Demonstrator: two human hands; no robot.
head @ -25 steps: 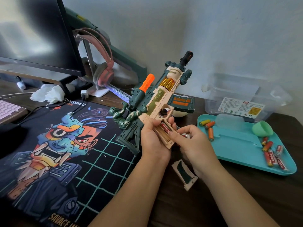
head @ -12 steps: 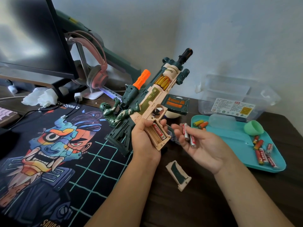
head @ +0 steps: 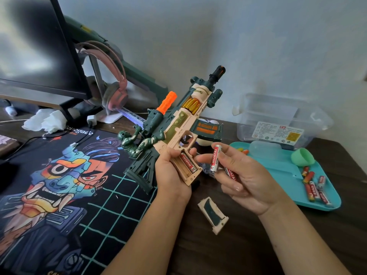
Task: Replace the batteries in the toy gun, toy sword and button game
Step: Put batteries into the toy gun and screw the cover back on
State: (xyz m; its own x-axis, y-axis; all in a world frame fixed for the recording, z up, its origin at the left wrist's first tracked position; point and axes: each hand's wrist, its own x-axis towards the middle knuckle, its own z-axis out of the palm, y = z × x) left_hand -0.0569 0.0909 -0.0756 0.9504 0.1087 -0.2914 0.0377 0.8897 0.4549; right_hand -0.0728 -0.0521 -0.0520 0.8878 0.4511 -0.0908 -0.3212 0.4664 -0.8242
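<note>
**Loose batteries and an open grip: where the toy gun swap could slip**

The toy gun [head: 184,124] is held off the desk, muzzle up and away, by the left hand [head: 172,175], which is clenched around its grip. The grip's battery compartment [head: 187,167] faces the person, open, with one red battery [head: 187,164] seated and the slot beside it bare. Just right of it, the right hand [head: 244,177] pinches an upright battery [head: 215,158] between thumb and fingertips, while a second battery [head: 231,175] lies loose across its fingers. That loose one is likely to roll off when the hand tips toward the compartment. Polarity is another risk: inserted the wrong way round, the toy would stay dead. Below both hands, the battery cover [head: 213,217] lies on the desk. Right of the right hand, the teal tray [head: 278,171] holds more batteries [head: 313,187], so used and fresh cells could get mixed up.
</note>
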